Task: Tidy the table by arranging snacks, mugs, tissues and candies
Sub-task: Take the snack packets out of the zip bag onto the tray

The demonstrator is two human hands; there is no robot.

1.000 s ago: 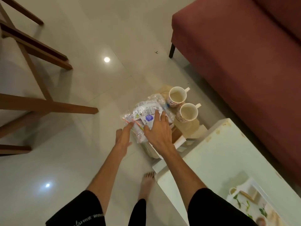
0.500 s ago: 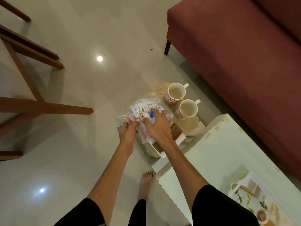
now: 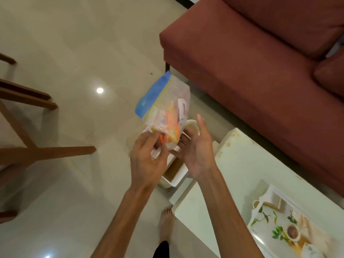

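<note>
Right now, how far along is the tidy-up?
Early. Done: nothing clearly placed; the tray on the white table shows only its printed pattern. In hand: the left hand pinches the bottom of a clear snack bag, lifted, with the right hand open beside it. Left: a mug and a box remain below, partly hidden.

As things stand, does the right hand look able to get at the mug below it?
Probably yes: the right hand is open and right above the mug, though the bag pinched by the left hand partly covers it.

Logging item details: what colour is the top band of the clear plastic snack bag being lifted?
Blue, on the clear plastic snack bag; head view.
</note>
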